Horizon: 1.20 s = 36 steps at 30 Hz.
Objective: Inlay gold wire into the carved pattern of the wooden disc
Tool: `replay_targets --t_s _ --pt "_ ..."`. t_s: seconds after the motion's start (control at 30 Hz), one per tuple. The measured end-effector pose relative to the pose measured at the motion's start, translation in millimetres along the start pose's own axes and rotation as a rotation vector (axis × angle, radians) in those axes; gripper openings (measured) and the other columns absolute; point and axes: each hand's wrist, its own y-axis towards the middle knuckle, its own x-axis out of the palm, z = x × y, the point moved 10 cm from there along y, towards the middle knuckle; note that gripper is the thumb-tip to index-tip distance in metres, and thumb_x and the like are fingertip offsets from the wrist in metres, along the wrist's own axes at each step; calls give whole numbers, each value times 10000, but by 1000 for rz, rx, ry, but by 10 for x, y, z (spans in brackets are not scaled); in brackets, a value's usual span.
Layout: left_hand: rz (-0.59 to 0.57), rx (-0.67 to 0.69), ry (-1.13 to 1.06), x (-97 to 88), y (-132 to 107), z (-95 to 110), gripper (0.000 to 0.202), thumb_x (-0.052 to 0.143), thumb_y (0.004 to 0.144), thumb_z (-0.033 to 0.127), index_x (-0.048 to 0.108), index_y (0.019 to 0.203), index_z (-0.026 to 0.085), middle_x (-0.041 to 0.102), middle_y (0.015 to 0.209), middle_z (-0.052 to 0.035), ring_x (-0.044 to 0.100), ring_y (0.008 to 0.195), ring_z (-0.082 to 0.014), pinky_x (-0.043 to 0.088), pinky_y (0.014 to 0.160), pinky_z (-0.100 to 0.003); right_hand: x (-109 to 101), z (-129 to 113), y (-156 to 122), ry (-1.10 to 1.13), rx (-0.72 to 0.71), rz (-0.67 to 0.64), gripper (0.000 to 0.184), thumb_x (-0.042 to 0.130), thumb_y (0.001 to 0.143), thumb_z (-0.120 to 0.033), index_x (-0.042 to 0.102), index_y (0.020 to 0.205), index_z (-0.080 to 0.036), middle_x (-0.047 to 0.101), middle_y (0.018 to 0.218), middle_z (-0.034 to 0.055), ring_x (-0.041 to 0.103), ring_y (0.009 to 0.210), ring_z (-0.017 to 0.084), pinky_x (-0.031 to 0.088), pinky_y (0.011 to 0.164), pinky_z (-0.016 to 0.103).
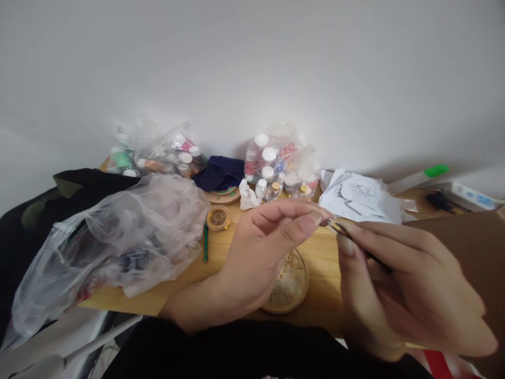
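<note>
Raised over the table, my left hand (pixel 268 252) is closed in a pinch, thumb against forefinger. Whatever sits between those fingertips is too small to make out. My right hand (pixel 406 279) grips dark tweezers (pixel 342 230), whose pale tips reach to the fingertips of my left hand. Below, partly covered by my left hand, a round wooden disc (pixel 290 284) with a gold line design lies on the table. Left of that hand are a round spool of golden wire (pixel 218 218) and a green pencil (pixel 205 243).
Bags of capped jars (pixel 158 158) and bottles (pixel 272 158) line the wall, with a dark blue cloth (pixel 221 172) between them. A large plastic bag (pixel 158 231) covers the left side. Printed drawings (pixel 355 195) lie behind my right hand. A cardboard box (pixel 465 252) stands at right.
</note>
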Motion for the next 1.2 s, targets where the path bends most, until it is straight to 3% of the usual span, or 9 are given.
replay_targets --t_s 0.3,0.73,1.2 --pt "40 30 115 -46 -8 31 56 827 757 223 775 761 244 734 859 23 682 889 -117 555 920 -242 -4 2 -6 1 5 -7 100 646 847 -76 713 858 -150 733 779 64 691 695 131 589 640 211" --pt "16 121 203 -36 -7 107 42 789 805 225 772 779 253 731 866 20 680 903 -117 553 925 -258 -9 -56 12 -18 -43 16 118 658 833 -41 717 851 -141 729 779 61 684 712 118 580 645 184" --pt "52 158 317 -30 -48 171 127 734 832 179 764 776 289 727 873 24 684 917 -138 566 945 -294 25 76 -23 -1 68 -53 127 629 846 -123 717 816 -211 725 763 52 687 681 162 582 581 258"
